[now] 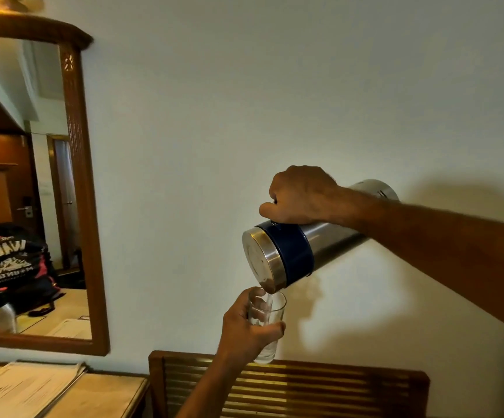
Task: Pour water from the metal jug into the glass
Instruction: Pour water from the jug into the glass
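Right hand (300, 196) tips steel, blue-banded jug (293, 254); left hand (244, 330) grips glass (267, 324)

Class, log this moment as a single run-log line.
phase: pouring | right hand: tilts metal jug | left hand: holds glass under spout | water entering glass

Table (102, 393), lower left: light tan top with a darker wooden edge, set against the wall below the mirror's frame. One stack of white papers (24, 387) lies flat on it, at the left, its printing too blurred to read. A slatted wooden rack (305, 384) stands just beside the table's right end; nothing visibly rests on its slats.
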Demonstrator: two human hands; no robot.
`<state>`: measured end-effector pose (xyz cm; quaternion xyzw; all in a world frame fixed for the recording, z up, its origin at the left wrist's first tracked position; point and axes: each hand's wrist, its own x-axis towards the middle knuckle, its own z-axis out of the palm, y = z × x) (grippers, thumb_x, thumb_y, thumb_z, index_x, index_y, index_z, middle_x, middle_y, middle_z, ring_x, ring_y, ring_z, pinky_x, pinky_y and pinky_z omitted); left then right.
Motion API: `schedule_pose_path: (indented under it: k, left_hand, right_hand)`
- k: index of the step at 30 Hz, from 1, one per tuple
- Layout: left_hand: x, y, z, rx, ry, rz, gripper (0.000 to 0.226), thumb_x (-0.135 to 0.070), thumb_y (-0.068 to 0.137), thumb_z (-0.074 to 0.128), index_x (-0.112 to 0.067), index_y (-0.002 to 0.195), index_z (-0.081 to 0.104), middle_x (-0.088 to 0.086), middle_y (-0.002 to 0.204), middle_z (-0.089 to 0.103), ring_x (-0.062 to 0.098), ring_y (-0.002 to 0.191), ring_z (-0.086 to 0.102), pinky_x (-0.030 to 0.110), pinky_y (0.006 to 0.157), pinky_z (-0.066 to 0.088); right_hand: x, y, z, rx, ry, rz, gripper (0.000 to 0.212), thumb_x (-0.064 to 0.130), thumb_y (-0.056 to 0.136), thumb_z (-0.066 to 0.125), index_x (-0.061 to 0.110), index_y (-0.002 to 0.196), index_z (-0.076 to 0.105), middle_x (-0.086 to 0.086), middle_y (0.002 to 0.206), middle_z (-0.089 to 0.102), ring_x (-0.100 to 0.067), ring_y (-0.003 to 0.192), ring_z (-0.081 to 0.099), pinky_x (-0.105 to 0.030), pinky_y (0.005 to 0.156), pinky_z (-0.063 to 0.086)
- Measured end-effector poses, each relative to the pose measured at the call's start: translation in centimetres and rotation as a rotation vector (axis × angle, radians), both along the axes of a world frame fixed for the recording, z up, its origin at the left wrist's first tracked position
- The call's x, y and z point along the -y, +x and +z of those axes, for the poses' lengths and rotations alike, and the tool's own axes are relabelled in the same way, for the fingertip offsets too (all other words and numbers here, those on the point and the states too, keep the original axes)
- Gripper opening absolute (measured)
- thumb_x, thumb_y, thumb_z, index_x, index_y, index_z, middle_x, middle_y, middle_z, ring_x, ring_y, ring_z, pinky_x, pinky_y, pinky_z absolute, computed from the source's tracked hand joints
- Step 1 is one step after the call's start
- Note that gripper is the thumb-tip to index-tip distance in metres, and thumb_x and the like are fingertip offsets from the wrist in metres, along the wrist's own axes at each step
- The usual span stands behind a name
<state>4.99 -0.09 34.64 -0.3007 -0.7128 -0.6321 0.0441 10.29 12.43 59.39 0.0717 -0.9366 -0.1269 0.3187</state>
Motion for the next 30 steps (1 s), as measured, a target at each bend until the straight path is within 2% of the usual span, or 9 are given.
schedule_pose_path:
  k: [6, 15, 21, 25, 28, 30]
  left_hand:
    - [-0.1, -0.2, 0.0, 0.000, 0.008, -0.009, 0.056, -0.022, 0.063, 0.087, -0.032, 0.111, 0.058, -0.003, 0.106, 0.066, 0.019, 0.093, 0.065, 0.010, 0.058, 0.054]
    - [-0.9, -0.2, -0.6, 0.007, -0.004, -0.009, 0.060, -0.037, 0.054, 0.083, -0.028, 0.109, 0.061, -0.003, 0.100, 0.068, 0.022, 0.091, 0.067, 0.015, 0.062, 0.056]
    - [-1.2, 0.2, -1.0, -0.003, -0.007, 0.000, 0.054, -0.025, 0.058, 0.085, -0.023, 0.107, 0.062, -0.002, 0.097, 0.068, 0.018, 0.084, 0.066, 0.012, 0.060, 0.053]
    - [-1.3, 0.5, -1.0, -0.002, -0.013, -0.012, 0.049, -0.018, 0.063, 0.085, -0.025, 0.105, 0.062, -0.004, 0.094, 0.069, 0.005, 0.083, 0.068, 0.014, 0.061, 0.055]
    - [-1.5, 0.7, -0.9, -0.002, -0.003, -0.006, 0.051, -0.022, 0.059, 0.084, -0.026, 0.106, 0.062, -0.005, 0.095, 0.069, 0.007, 0.083, 0.068, 0.015, 0.060, 0.055]
    - [-1.6, 0.8, -0.8, 0.003, 0.008, -0.005, 0.053, -0.024, 0.058, 0.083, -0.027, 0.107, 0.062, -0.003, 0.097, 0.070, 0.013, 0.084, 0.070, 0.017, 0.061, 0.056]
  right_hand:
    - [0.1, 0.1, 0.8, -0.015, 0.005, 0.009, 0.038, 0.044, 0.072, 0.050, 0.016, 0.048, 0.037, 0.000, 0.047, 0.039, -0.021, 0.046, 0.036, -0.029, 0.049, 0.033]
    - [-0.4, 0.0, 0.8, -0.009, 0.003, -0.009, 0.038, 0.043, 0.072, 0.050, 0.016, 0.048, 0.038, 0.000, 0.047, 0.041, -0.021, 0.046, 0.038, -0.029, 0.050, 0.035]
    - [-1.0, 0.4, 1.1, -0.023, 0.013, -0.004, 0.038, 0.044, 0.071, 0.048, 0.016, 0.048, 0.039, -0.001, 0.048, 0.042, -0.022, 0.047, 0.039, -0.029, 0.050, 0.035]
    - [-1.2, 0.9, 1.3, -0.042, 0.016, -0.002, 0.038, 0.044, 0.070, 0.047, 0.015, 0.049, 0.038, -0.001, 0.048, 0.040, -0.022, 0.046, 0.036, -0.028, 0.049, 0.030]
    - [-1.2, 1.0, 1.4, -0.051, 0.015, 0.005, 0.038, 0.044, 0.070, 0.048, 0.015, 0.049, 0.037, -0.001, 0.048, 0.039, -0.022, 0.046, 0.035, -0.028, 0.049, 0.029]
    - [-1.2, 1.0, 1.3, -0.054, 0.009, 0.007, 0.037, 0.044, 0.070, 0.048, 0.015, 0.049, 0.037, -0.001, 0.048, 0.039, -0.022, 0.046, 0.035, -0.028, 0.049, 0.029]
